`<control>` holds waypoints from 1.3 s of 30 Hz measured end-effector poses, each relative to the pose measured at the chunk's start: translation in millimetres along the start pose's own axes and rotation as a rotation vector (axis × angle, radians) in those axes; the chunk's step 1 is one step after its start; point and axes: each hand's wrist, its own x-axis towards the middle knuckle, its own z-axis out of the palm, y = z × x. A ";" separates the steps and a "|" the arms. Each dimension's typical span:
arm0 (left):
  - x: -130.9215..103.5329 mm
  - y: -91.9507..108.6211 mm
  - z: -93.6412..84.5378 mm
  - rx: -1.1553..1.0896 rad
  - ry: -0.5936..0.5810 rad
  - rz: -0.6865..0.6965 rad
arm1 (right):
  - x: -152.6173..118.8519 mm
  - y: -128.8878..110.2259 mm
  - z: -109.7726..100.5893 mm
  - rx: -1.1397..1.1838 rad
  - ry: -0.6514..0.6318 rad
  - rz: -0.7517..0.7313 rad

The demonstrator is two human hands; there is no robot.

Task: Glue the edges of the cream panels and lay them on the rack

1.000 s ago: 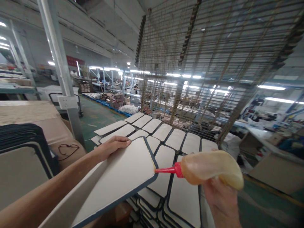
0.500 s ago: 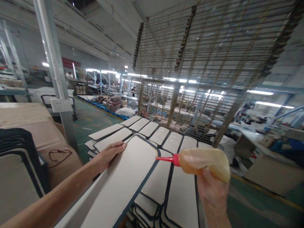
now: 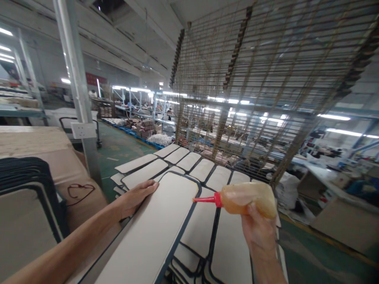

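My left hand (image 3: 134,199) grips the left edge of a long white panel (image 3: 156,225) with a dark rim and rounded corners, thumb lying on its top face. The panel slopes up and away from me above other panels. My right hand (image 3: 259,230) is wrapped round a squeeze bottle (image 3: 245,199) of amber liquid, probably glue, tilted nearly level. Its red nozzle (image 3: 204,199) points left, the tip at the panel's right edge just below the far corner. A thin yellowish line shows along that corner's rim. Whether the tip touches cannot be made out.
Similar white panels (image 3: 229,240) lie in overlapping rows beneath and beyond. A stack of dark-edged panels (image 3: 26,213) stands at left, beside eyeglasses (image 3: 80,191) on a brown covered surface. A metal post (image 3: 77,79) with a socket box rises there. A large wire rack (image 3: 266,79) leans behind.
The nozzle tip has moved a little way along the panel's right edge, from the far corner towards me. My left hand keeps its hold. The whole view has shifted slightly.
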 end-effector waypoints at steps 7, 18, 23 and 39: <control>4.3 -1.4 -4.2 -0.029 0.050 -0.040 | -3.3 12.5 2.9 -0.027 -0.048 0.052; 21.6 0.9 -5.7 -0.075 0.063 -0.020 | -11.6 18.5 7.7 -0.079 -0.099 0.091; 32.2 3.4 -3.0 -0.077 0.076 -0.022 | -14.1 17.7 8.7 -0.055 -0.094 0.116; 58.3 14.7 6.6 -0.086 0.119 -0.038 | -16.8 19.2 -1.1 -0.059 -0.130 0.170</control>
